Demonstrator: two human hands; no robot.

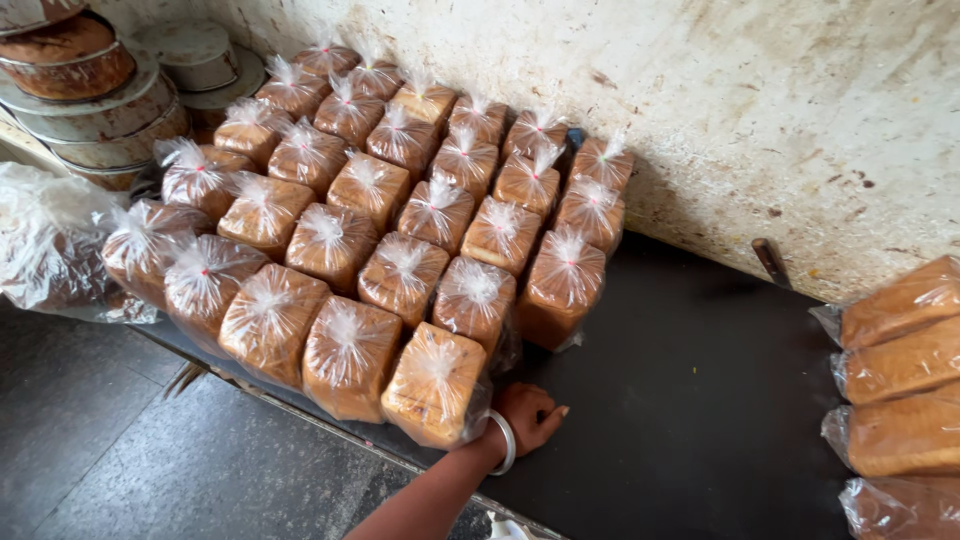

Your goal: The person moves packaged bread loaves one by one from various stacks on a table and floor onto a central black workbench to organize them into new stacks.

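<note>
Nearest us, one bare forearm comes up from the bottom edge, and what we take for the left hand [530,415] rests on the dark tabletop [690,400]. It wears a silver bangle [503,443] at the wrist. Its fingers are curled in loosely with one fingertip poking out to the right. It pinches nothing that we can see and sits just beside, probably touching, the right side of the front corner loaf [436,385]. The right hand is out of view. That bagged loaf stands at the near right corner of a tight block of loaves [400,215], each in a clear bag knotted on top, packed in slanted rows back to the wall. We judge the step as nudging or squaring this corner loaf into its row. Any next move calls for a light sideways touch low on the bag so the neighbours stay upright, and the tabletop edge is close. More wrapped loaves [900,380] lie stacked at the right edge, well apart from the block. A stained, peeling wall [780,110] backs the tabletop, stacked round tins [90,90] sit top left, a loose plastic bag [45,240] lies at left, and the grey floor [150,460] shows below.
</note>
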